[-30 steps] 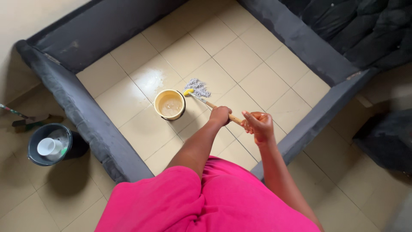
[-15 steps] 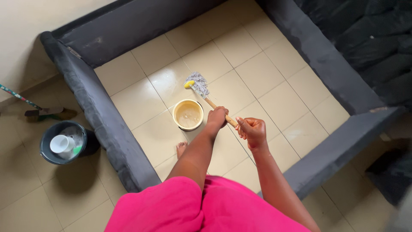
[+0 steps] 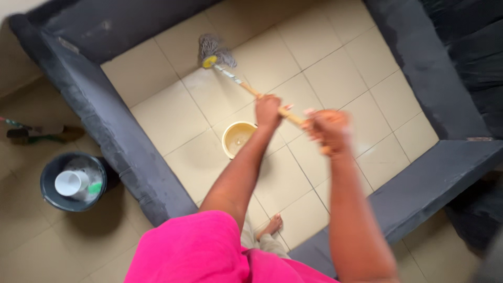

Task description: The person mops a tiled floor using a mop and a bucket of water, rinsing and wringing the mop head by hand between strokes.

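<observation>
Gripping the mop (image 3: 238, 81) handle, both hands are closed round it in the head view: left hand (image 3: 268, 110) further down the shaft, right hand (image 3: 329, 130) near its upper end, blurred. Mop head lies on the tiled floor (image 3: 325, 73), up-left of the hands. Yellow bucket (image 3: 238, 139) sits just below the left hand, inside the grey frame (image 3: 115, 131).

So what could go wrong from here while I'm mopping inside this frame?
The yellow bucket sits just under the left hand and the mop handle, so a pull back could tip it. The mop head works near the dark frame and may snag on it. A bare foot stands on the tiles, which may be slippery if wet.
</observation>
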